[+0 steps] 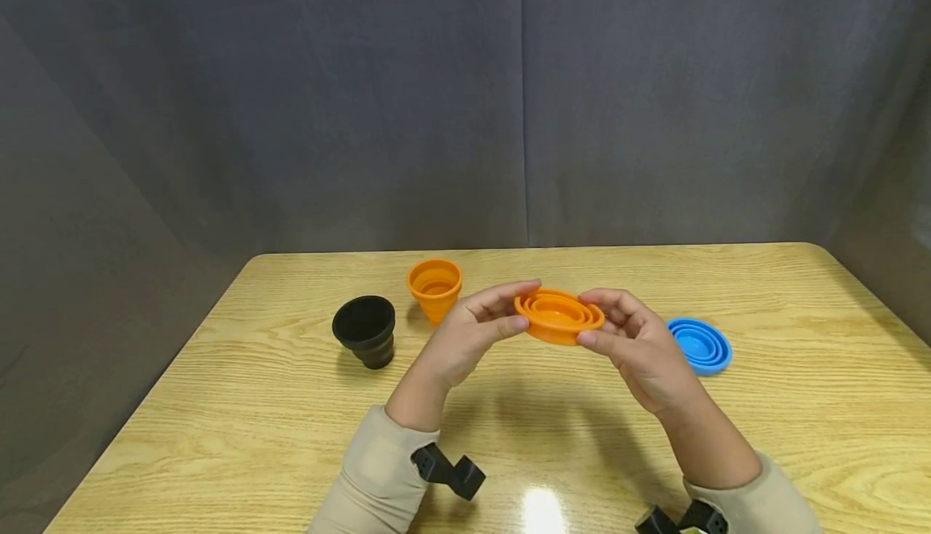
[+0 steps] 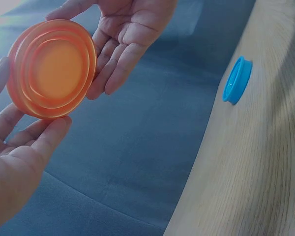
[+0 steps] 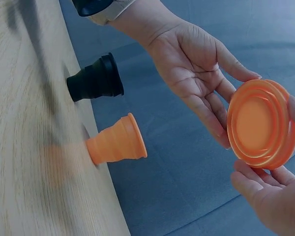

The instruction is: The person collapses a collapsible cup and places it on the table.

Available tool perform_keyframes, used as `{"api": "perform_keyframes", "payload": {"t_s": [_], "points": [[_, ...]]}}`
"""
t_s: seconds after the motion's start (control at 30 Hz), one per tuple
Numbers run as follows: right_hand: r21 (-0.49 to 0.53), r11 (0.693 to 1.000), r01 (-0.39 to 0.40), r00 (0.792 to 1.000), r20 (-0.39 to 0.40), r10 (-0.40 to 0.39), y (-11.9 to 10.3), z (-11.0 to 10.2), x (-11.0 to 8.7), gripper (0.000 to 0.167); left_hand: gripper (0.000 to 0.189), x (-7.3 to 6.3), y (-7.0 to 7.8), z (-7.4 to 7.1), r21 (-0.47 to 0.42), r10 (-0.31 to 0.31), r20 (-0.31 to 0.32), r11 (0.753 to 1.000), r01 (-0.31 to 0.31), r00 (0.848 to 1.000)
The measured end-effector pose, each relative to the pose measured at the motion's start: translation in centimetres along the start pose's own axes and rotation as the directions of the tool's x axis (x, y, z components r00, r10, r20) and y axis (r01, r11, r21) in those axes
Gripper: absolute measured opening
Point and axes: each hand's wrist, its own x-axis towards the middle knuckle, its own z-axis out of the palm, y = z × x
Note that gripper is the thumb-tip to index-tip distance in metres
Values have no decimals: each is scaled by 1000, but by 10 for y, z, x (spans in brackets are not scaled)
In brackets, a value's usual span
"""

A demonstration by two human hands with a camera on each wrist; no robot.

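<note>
Both hands hold a flattened orange collapsible cup point(image 1: 558, 317) above the table, its nested rings visible from above and its underside in both wrist views. My left hand point(image 1: 469, 330) pinches the left rim between thumb and fingers. On the opposite rim, the thumb and fingers of my right hand point(image 1: 643, 350) pinch in the same way. An expanded orange cup point(image 1: 435, 290) stands upright behind my left hand. To its left is an expanded black cup point(image 1: 366, 330), also upright. Beside my right hand lies a flattened blue collapsible cup point(image 1: 700, 345).
The wooden table point(image 1: 254, 405) has its back edge against a grey curtain point(image 1: 393, 114), which also hangs at both sides. Black camera mounts point(image 1: 447, 471) are strapped on the wrists over beige sleeves.
</note>
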Motion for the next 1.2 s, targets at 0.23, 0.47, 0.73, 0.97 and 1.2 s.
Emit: {"api": "perform_keyframes", "payload": {"t_s": [0.23, 0.47, 0.73, 0.97, 1.2], "points": [[-35, 999, 9, 999, 35, -7, 0, -1, -1, 35, 56, -2, -1, -2, -38, 65, 37, 997, -63, 997], [-82, 996, 32, 995, 99, -23, 0, -3, -2, 46, 60, -2, -3, -5, -64, 70, 66, 996, -66, 995], [-214, 976, 25, 992, 126, 2, 0, -3, -2, 63, 61, -4, -4, -7, -108, 38, 94, 994, -28, 995], [-282, 958, 56, 981, 196, 0, 2, -5, -1, 74, 61, -5, -8, -10, -125, 23, 129, 992, -7, 991], [-284, 955, 88, 971, 239, -18, 3, -5, -1, 74, 60, -4, -10, -10, -130, 33, 151, 991, -13, 988]]}}
